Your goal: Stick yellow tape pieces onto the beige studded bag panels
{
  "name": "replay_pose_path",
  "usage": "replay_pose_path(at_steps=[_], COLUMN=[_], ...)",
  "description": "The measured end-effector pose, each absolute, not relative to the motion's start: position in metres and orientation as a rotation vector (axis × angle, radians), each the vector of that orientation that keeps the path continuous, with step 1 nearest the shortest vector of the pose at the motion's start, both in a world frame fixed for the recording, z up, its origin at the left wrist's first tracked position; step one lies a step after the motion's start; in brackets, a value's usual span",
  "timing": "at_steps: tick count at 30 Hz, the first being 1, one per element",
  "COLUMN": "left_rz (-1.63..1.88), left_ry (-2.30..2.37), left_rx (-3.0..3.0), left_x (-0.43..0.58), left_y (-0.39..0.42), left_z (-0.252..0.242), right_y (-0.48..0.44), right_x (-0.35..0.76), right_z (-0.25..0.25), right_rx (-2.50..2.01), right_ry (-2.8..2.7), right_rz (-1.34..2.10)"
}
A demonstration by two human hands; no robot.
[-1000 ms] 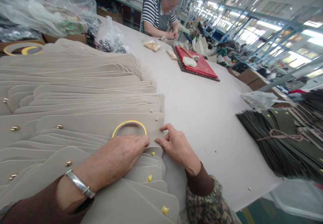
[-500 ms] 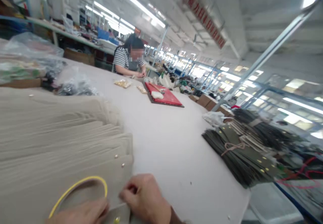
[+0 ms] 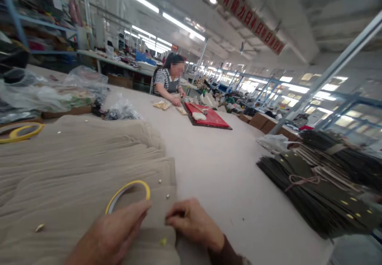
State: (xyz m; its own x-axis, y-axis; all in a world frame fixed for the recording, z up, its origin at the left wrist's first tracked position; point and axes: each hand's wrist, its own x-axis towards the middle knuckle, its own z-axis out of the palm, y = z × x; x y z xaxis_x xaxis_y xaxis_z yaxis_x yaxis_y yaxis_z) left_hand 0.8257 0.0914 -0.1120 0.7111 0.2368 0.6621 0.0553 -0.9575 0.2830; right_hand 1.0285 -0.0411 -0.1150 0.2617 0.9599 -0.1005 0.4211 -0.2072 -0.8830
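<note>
A wide fan of beige leather-like pieces (image 3: 77, 165) with small gold studs covers the table's left side. On the nearest piece lies a thin yellow tape ring (image 3: 127, 195). My left hand (image 3: 115, 233) rests flat on that piece, fingertips touching the ring's near edge, fingers stretched out. My right hand (image 3: 192, 222) sits just right of it at the piece's edge, fingers curled and pinched together on the piece's edge near a gold stud (image 3: 167, 196). What the fingertips hold beyond the edge is blurred.
Dark green pieces (image 3: 313, 185) are stacked at right, tied with string. A red mat (image 3: 209, 117) lies at the far end, where a person in a striped shirt (image 3: 165, 82) works. Plastic bags (image 3: 47, 94) and another yellow tape roll (image 3: 20, 133) sit at left. White tabletop (image 3: 227, 177) between.
The view has tilted up from the hands toward the hall, then drifted slightly back. Both hands stay on the same beige piece by the yellow ring; the right hand's fingers have curled tighter.
</note>
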Motion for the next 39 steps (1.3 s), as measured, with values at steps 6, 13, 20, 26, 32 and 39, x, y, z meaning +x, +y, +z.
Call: replay_pose_path(at_steps=[6,13,20,26,32,39], left_rz=[0.818,0.786,0.816,0.835,1.001,0.459], left_ry=[0.322,0.32,0.329,0.303,0.268,0.579], left_rx=[2.718,2.786,2.78,2.82,2.831,2.983], left_x=[0.827,0.829,0.827,0.827,0.834,0.838], left_y=[0.078,0.071,0.071,0.07,0.058,0.063], left_z=[-0.094,-0.097,-0.097,-0.092,-0.091,-0.097], right_y=[-0.039,-0.032,-0.03,-0.031,-0.024,-0.022], right_x=[1.018,0.998,0.992,0.983,0.992,1.028], right_z=[-0.095,-0.097,-0.097,-0.095,-0.099,-0.118], right_rx=[-1.566,-1.414,-1.4,-1.512,-1.559,-1.578], right_ry=[-1.326,-1.659,-1.702,-1.483,-0.809,-0.672], right_rz=[0.439,0.159,-0.054,0.05,0.749,0.944])
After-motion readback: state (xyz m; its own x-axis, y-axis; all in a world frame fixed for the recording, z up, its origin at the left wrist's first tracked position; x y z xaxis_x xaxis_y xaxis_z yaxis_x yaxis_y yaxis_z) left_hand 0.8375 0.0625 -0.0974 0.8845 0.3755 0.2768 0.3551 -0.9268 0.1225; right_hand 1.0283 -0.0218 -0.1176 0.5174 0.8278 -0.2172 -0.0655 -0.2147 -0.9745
